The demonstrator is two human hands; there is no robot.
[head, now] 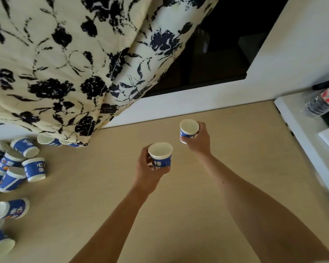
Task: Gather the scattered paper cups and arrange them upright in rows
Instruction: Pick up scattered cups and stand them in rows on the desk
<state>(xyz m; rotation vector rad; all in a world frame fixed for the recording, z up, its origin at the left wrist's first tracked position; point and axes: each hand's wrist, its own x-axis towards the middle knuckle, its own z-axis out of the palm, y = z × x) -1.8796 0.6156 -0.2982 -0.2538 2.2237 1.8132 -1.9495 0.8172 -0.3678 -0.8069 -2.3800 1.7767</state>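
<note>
My left hand (147, 168) grips a blue-and-white paper cup (160, 155), held upright with its mouth up, over the middle of the tan table (103, 196). My right hand (199, 139) grips a second upright cup (188, 130) a little farther back and to the right. Several more cups (13, 168) lie scattered on their sides at the table's left edge, one of them (10, 208) nearer me with its mouth facing left. Two cups (47, 140) lie partly under the curtain's hem.
A cream curtain with dark flower print (74, 63) hangs over the table's back left. A white wall ledge (179, 103) runs along the far edge below a dark window. At the right stands a white shelf (300, 130) bearing a plastic bottle (323, 101).
</note>
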